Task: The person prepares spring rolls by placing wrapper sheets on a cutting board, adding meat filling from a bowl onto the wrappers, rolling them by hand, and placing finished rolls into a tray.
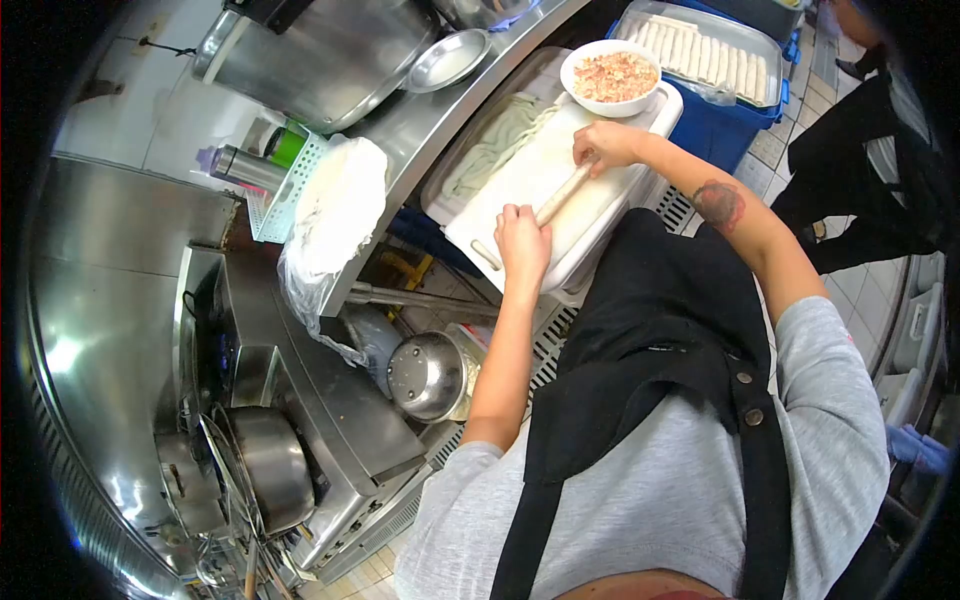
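Note:
A long, thin pale roll (564,196) lies slantwise on a white cutting board (520,186). My left hand (523,243) has its fingers curled over the lower end of the roll. At the upper end, my right hand (607,146) pinches it between thumb and fingers. Just beyond the right hand, a white bowl (648,103) of crumbly orange-and-white filling (612,77) rests on the board's far corner. Pale, soft, folded sheets (490,155) lie in a plastic tub (548,70) beside the board; I cannot tell whether they are cloth or dough.
Rows of similar rolls (700,55) fill a tray on a blue crate (715,130) at the far right. A steel counter (425,135) runs along the left with a large pot (330,60) and a plastic-wrapped white bundle (340,205). Another person (850,150) stands at right.

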Demonstrator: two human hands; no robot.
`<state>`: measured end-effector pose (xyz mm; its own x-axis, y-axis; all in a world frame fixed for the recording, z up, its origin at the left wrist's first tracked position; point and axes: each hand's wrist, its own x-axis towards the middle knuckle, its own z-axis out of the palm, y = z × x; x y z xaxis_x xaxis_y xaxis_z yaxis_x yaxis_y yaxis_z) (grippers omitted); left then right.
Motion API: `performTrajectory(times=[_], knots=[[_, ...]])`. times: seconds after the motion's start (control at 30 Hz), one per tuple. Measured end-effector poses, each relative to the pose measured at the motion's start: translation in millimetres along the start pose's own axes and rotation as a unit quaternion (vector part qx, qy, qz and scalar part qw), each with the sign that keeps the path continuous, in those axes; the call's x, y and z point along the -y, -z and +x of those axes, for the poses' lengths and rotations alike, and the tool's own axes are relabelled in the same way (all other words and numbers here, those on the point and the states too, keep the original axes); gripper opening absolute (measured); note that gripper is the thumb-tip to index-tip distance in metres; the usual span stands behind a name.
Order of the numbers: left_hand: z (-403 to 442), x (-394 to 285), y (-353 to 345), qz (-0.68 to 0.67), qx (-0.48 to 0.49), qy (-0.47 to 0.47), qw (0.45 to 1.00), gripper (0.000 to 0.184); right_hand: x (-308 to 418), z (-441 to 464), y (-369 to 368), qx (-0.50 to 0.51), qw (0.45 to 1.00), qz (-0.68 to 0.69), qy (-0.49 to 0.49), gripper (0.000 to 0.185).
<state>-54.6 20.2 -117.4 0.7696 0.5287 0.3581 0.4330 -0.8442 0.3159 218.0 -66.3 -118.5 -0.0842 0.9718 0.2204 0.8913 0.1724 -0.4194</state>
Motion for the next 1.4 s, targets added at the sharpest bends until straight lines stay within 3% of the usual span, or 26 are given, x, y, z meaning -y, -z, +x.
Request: performTrajectory(times=[0.1, 0.5, 0.73, 0.93, 1.13, 1.23, 1.4], knots=[[17, -12, -13, -0.050, 0.018, -0.022, 0.998, 0.030, 7, 1, -1, 0.033, 0.997, -0.001, -0.063, 0.031], [31, 5, -21, -0.073, 0.102, 0.015, 0.992, 0.026, 2, 11, 1, 0.117, 0.989, 0.025, -0.084, 0.033], [21, 4, -25, -0.099, 0.023, 0.005, 0.995, 0.028, 20, 11, -6, 0.063, 0.998, -0.007, -0.019, 0.038], [22, 9, -9, -0.100, 0.099, 0.025, 0.990, 0.026, 15, 13, -11, 0.083, 0.995, 0.013, -0.060, 0.032], [13, 18, -20, -0.041, 0.057, -0.005, 0.998, 0.025, 8, 8, -11, 0.067, 0.995, 0.045, -0.062, 0.034], [12, 27, -18, -0.067, 0.067, -0.002, 0.995, 0.028, 2, 4, -3, 0.067, 0.984, 0.143, -0.084, 0.028], [27, 33, 7, -0.140, 0.126, 0.086, 0.978, 0.031, -5, 15, 7, 0.089, 0.978, 0.158, -0.105, 0.022]])
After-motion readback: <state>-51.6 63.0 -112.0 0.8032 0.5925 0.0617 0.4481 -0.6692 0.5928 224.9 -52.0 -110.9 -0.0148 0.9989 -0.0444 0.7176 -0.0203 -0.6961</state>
